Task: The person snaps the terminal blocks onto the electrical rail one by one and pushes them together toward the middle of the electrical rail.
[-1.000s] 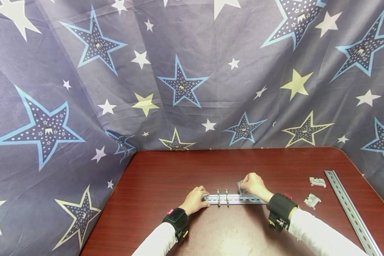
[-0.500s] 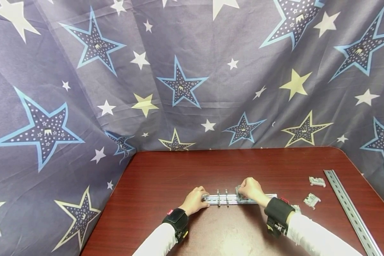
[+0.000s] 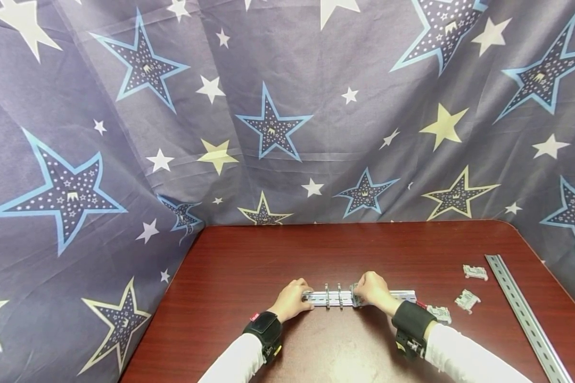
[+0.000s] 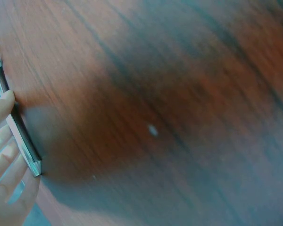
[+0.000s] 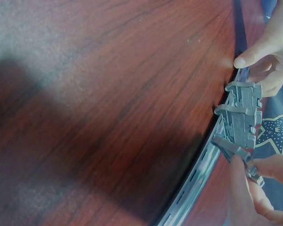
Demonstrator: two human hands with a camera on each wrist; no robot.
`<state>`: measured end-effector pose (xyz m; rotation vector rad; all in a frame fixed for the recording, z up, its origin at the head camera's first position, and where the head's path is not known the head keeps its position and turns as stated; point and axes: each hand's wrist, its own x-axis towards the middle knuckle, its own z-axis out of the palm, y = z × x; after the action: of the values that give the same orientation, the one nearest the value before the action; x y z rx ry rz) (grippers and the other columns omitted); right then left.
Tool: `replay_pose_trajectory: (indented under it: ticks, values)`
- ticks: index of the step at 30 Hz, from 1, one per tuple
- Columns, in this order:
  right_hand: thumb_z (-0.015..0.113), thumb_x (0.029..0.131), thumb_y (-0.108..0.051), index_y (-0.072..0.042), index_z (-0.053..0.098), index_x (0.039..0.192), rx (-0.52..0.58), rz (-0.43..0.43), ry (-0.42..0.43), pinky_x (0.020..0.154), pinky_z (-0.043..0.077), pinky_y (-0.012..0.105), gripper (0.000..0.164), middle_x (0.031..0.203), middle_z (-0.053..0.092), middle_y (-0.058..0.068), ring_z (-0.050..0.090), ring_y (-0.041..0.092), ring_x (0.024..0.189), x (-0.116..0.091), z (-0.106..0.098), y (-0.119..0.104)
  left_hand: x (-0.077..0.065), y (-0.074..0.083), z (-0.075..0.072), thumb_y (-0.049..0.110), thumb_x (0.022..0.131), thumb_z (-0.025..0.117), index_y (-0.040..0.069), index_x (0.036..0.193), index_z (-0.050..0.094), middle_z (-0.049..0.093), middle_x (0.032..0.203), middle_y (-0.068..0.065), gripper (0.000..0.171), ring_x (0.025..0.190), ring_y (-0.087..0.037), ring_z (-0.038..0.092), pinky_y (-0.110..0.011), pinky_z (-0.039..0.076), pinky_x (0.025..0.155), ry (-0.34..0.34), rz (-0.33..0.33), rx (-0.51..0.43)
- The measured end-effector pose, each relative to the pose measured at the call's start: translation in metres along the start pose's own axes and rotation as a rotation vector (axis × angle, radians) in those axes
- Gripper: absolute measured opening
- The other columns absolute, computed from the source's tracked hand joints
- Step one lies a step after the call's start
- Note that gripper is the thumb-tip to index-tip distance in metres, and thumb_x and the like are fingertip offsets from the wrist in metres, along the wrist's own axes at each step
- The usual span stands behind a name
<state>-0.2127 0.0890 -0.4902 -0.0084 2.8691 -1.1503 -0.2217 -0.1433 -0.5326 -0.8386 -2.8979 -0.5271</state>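
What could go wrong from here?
1. The held block, pinched by the right hand, looks tilted next to the two mounted blocks, so it may seat crooked.
2. The left hand grips the short rail near one end; pressing could swing the other.
3. A loose block lies near the right wristband; the arm might knock it.
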Motion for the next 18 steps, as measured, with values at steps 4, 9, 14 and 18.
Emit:
replay_pose_trajectory:
  ticks: [4,9,14,18]
  values:
    - [0.063,0.061,-0.006,-0.007,0.053,0.054,-0.008,-0.003,0.007,0.054,0.043,0.029,0.011,0.047,0.05,-0.002,0.05,0.012,0.046,-0.0008,0.0026,-0.0001,0.0002,-0.0006,0.0001,0.021,0.061,0.076,0.009,0.089,0.068,0.055,0.082,0.0,0.032,0.076,-0.013,0.049,-0.024,0.042,0.065,0.009,0.011,0.006]
    - [0.063,0.061,-0.006,-0.006,0.054,0.055,-0.016,-0.01,0.016,0.056,0.043,0.03,0.011,0.049,0.051,-0.001,0.05,0.013,0.049,-0.0025,0.0046,-0.0017,0.0003,-0.0005,0.0005,0.021,0.061,0.076,0.009,0.09,0.068,0.055,0.082,0.001,0.032,0.076,-0.012,0.049,-0.023,0.042,0.064,0.006,0.004,0.008]
    - [0.062,0.06,-0.005,-0.006,0.052,0.054,-0.02,-0.025,0.031,0.056,0.043,0.031,0.012,0.05,0.05,-0.001,0.05,0.014,0.051,-0.0042,0.0065,-0.0021,0.0003,0.0001,-0.0001,0.021,0.061,0.076,0.01,0.09,0.068,0.055,0.082,0.001,0.032,0.076,-0.012,0.049,-0.023,0.041,0.064,0.001,-0.002,0.007]
    - [0.062,0.06,-0.003,-0.006,0.052,0.054,-0.02,-0.026,0.042,0.056,0.044,0.031,0.012,0.05,0.05,-0.001,0.051,0.014,0.049,-0.0055,0.0084,-0.0026,0.0002,-0.0002,0.0007,0.021,0.061,0.076,0.01,0.09,0.068,0.055,0.082,0.001,0.032,0.076,-0.012,0.049,-0.023,0.041,0.064,0.005,0.001,0.006]
